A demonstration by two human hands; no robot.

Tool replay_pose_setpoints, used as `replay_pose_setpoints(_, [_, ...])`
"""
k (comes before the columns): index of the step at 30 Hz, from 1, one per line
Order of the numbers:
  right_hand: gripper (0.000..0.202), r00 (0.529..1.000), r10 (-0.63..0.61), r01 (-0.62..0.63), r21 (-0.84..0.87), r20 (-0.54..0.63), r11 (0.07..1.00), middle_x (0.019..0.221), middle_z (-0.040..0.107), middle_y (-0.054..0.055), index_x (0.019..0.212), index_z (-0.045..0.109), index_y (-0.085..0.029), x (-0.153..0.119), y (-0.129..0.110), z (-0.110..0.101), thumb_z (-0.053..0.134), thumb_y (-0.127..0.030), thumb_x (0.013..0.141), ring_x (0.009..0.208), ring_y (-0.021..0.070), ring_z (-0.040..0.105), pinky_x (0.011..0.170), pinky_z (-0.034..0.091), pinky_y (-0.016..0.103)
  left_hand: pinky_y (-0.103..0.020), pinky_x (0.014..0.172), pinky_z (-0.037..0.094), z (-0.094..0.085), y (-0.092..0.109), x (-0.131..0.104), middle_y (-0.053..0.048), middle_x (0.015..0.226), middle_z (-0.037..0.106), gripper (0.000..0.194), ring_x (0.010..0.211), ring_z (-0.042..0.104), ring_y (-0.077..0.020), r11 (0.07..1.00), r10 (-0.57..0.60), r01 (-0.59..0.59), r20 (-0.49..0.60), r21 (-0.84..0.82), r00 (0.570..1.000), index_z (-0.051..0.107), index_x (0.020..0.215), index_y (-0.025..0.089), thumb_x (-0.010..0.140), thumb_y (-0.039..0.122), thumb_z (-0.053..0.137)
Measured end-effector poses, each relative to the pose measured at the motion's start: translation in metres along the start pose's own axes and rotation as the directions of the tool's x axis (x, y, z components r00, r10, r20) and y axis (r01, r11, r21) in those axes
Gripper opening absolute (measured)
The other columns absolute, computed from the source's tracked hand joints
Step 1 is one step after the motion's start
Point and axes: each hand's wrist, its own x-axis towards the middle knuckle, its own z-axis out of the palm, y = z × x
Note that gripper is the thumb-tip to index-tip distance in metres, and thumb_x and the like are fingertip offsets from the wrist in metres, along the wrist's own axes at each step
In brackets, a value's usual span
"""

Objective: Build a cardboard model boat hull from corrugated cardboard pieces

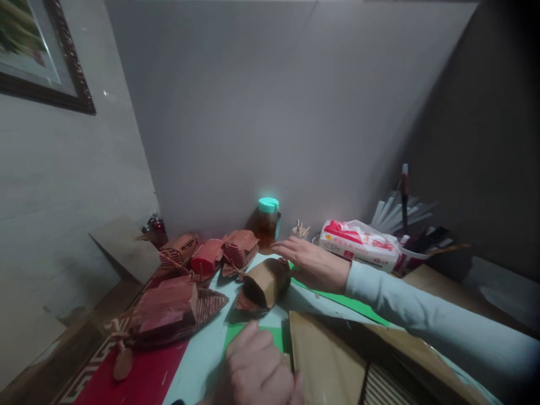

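My right hand (pixel 317 262) reaches in from the right with its fingers stretched out. Its fingertips are at the far right end of a small model boat (pixel 266 282) with a tan curved canopy and a brown hull; whether they touch it I cannot tell. At the lower middle, my left hand (pixel 258 365) is curled with the knuckles up, and its fingertips are hidden. Just right of it lies a larger wooden model piece (pixel 324 354) with a ribbed part, cut off by the lower edge. Reddish-brown model boats (pixel 164 309) stand in a group to the left.
A jar with a turquoise lid (pixel 269 206) stands against the grey panel. Beside it are a small cup of sticks (pixel 300 230), a tissue pack (pixel 358 243) and a container of white strips and tools (pixel 409 256). A red patterned mat (pixel 139 374) lies at left.
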Motion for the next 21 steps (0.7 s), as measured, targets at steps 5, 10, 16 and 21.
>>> replay_pose_setpoints(5, [0.076,0.989,-0.110,0.112,-0.008,0.096,0.994,0.143,0.048,0.017,0.140,0.041,-0.013,0.020,0.000,0.010,0.061,-0.005,0.068,0.126,0.0328,0.046,0.096,0.040,0.051,-0.031,0.048,0.020,-0.002,-0.002,-0.002,0.006,0.041,0.035,0.037,0.043,0.032,-0.0117,0.999,0.034,-0.034,0.045,0.002,0.998,0.040,0.046,0.021,0.075,0.002,0.052])
replay_pose_setpoints(10, [0.064,0.978,-0.137,0.132,0.047,0.155,0.990,0.122,0.062,0.020,0.130,0.052,-0.009,0.028,0.001,0.021,0.060,-0.003,0.066,0.116,0.0341,0.053,0.097,0.035,0.054,-0.031,0.048,0.024,-0.002,-0.003,-0.004,0.005,0.042,0.038,0.038,0.044,0.034,-0.0123,0.999,0.039,-0.041,0.070,0.024,0.997,0.042,0.047,0.021,0.078,0.003,0.052])
replay_pose_setpoints(16, [0.061,0.996,-0.045,0.019,0.320,0.074,0.947,0.128,0.057,0.018,0.129,0.055,-0.015,0.021,0.007,-0.003,0.060,-0.003,0.070,0.121,0.0344,0.047,0.101,0.026,0.059,-0.030,0.048,0.029,0.001,-0.004,-0.010,0.004,0.040,0.040,0.037,0.045,0.035,-0.0129,0.995,0.058,-0.064,0.076,0.074,0.995,0.043,0.046,0.021,0.079,0.004,0.049])
replay_pose_setpoints(21, [0.060,0.996,0.070,-0.081,0.733,0.046,0.675,0.121,0.060,0.014,0.133,0.048,-0.016,-0.018,-0.009,-0.043,0.067,-0.034,0.080,0.111,0.0272,0.056,0.096,0.042,0.045,-0.026,0.051,0.042,0.002,-0.015,-0.015,0.006,0.040,0.045,0.036,0.041,0.043,-0.0116,0.987,0.100,-0.109,0.076,0.119,0.992,0.044,0.049,0.022,0.077,0.000,0.051])
